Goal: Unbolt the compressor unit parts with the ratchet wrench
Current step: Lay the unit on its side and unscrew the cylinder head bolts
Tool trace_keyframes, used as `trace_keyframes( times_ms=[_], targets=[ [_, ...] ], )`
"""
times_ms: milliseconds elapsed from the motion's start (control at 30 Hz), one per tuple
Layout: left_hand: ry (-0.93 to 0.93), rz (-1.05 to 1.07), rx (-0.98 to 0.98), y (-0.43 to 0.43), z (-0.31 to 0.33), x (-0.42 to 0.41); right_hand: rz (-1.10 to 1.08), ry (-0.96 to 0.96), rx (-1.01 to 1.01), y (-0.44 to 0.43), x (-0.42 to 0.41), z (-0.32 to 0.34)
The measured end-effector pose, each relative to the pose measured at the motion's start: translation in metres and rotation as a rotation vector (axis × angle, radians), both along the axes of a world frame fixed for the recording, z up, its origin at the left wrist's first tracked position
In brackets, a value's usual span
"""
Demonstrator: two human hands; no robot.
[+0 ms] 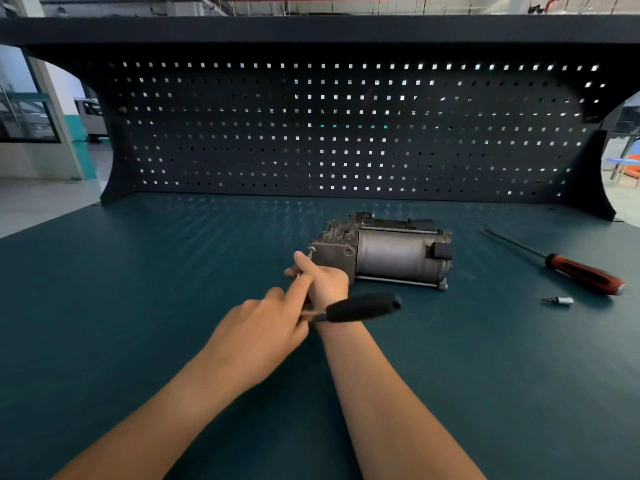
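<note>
Fingers, right hand: curled and pinched, thumb up, on the head end of the ratchet wrench, where it meets a bolt in the compressor unit's left end face. Blur hides the contact itself.

Left hand: index finger straight, pointing to the same spot. The other fingers are curled about the wrench's bare metal shank, though I cannot tell how firmly.

Ratchet wrench: slim steel shank and a fat, matte black handle with a rounded end, which juts right across my right wrist. I judge it stiff and light. The handle's far end offers the most leverage.

Compressor unit: centre of the frame, slightly right, lying on its side just beyond my right hand.
- Left part: a ribbed grey cast block.
- Right part: a smooth, dull metal cylinder.
- Right end: a black plastic connector.
- Near side: a thin rod running along it.

I judge it heavy and rigid, liable to twist on the bench under wrench load. It is best braced by the cast block, not by the plastic connector.

Screwdriver: right of frame, red-and-black handle, long thin shaft.

Socket bit: small and silvery, just below the screwdriver.

Bench top: dark teal, matte.

Perforated back panel: black with square holes, spanning the upper frame.
</note>
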State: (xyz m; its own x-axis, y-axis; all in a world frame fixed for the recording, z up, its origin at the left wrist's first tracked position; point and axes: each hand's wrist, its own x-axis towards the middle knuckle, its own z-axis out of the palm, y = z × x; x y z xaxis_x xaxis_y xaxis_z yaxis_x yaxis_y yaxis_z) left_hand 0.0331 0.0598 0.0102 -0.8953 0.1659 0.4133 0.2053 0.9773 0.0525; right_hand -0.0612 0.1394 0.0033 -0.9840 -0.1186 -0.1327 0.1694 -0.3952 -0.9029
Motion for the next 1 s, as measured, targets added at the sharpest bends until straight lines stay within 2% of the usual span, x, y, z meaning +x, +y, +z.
trace_keyframes(
  times_ms=[33, 100, 167, 233, 267, 300, 333, 367, 400, 433, 467, 533, 567, 600, 633, 667, 700, 733, 833, 900, 967, 1000],
  targets=[
    [-0.01, -0.012, 0.091, -0.001, 0.0, 0.0, 0.01, -0.016, -0.042, -0.001, 0.001, 0.001],
    [-0.088, -0.055, 0.485, -0.001, 0.0, 0.002, 0.01, -0.062, -0.058, -0.002, 0.002, 0.003],
    [-0.193, -0.046, 1.073, 0.001, 0.001, 0.001, 0.024, -0.112, -0.03, -0.003, 0.003, 0.005],
    [-0.317, -0.052, 1.679, 0.004, 0.006, 0.001, 0.094, -0.181, -0.135, -0.002, 0.005, 0.004],
    [-0.36, -0.078, 1.896, 0.006, 0.011, 0.001, 0.125, -0.207, -0.19, -0.001, 0.006, 0.005],
    [-0.38, -0.106, 2.021, 0.007, 0.014, 0.002, 0.151, -0.213, -0.228, 0.0, 0.007, 0.005],
    [-0.385, -0.119, 2.045, 0.007, 0.015, 0.002, 0.155, -0.21, -0.232, 0.0, 0.007, 0.006],
    [-0.373, -0.11, 1.977, 0.006, 0.016, 0.001, 0.146, -0.191, -0.216, 0.0, 0.007, 0.007],
    [-0.347, -0.082, 1.787, 0.005, 0.016, 0.001, 0.116, -0.169, -0.16, 0.0, 0.006, 0.008],
    [-0.303, -0.047, 1.459, 0.003, 0.015, 0.001, 0.085, -0.144, -0.101, -0.001, 0.005, 0.008],
    [-0.244, -0.02, 1.044, 0.001, 0.014, 0.002, 0.06, -0.123, -0.054, 0.0, 0.005, 0.008],
    [-0.149, 0.025, 0.263, -0.001, 0.008, 0.002, 0.036, -0.092, -0.066, 0.001, 0.005, 0.006],
    [-0.092, 0.041, 0.008, -0.001, 0.004, 0.002, 0.019, -0.062, -0.049, 0.001, 0.004, 0.005],
    [-0.046, 0.045, -0.148, 0.001, 0.001, 0.003, -0.002, -0.039, 0.002, 0.002, 0.004, 0.005],
    [-0.017, 0.055, -0.201, 0.004, -0.003, 0.002, -0.018, -0.029, 0.028, 0.002, 0.005, 0.005],
    [0.004, 0.066, -0.153, 0.004, -0.006, 0.001, -0.021, -0.037, 0.037, 0.002, 0.005, 0.006],
    [0.014, 0.066, -0.003, 0.003, -0.008, 0.001, -0.019, -0.055, -0.001, 0.001, 0.006, 0.008],
    [-0.013, 0.052, 0.23, 0.004, -0.009, 0.001, -0.015, -0.08, -0.037, 0.001, 0.005, 0.008],
    [-0.215, -0.006, 1.221, 0.008, -0.003, -0.002, 0.024, -0.164, -0.063, 0.001, 0.005, 0.008],
    [-0.363, -0.053, 1.762, 0.01, 0.005, -0.001, 0.063, -0.201, -0.142, 0.001, 0.004, 0.007],
    [-0.452, -0.093, 2.024, 0.008, 0.01, 0.0, 0.106, -0.214, -0.177, 0.001, 0.004, 0.007],
    [-0.478, -0.088, 2.037, 0.007, 0.012, 0.0, 0.125, -0.213, -0.172, 0.002, 0.004, 0.008]
  ],
)
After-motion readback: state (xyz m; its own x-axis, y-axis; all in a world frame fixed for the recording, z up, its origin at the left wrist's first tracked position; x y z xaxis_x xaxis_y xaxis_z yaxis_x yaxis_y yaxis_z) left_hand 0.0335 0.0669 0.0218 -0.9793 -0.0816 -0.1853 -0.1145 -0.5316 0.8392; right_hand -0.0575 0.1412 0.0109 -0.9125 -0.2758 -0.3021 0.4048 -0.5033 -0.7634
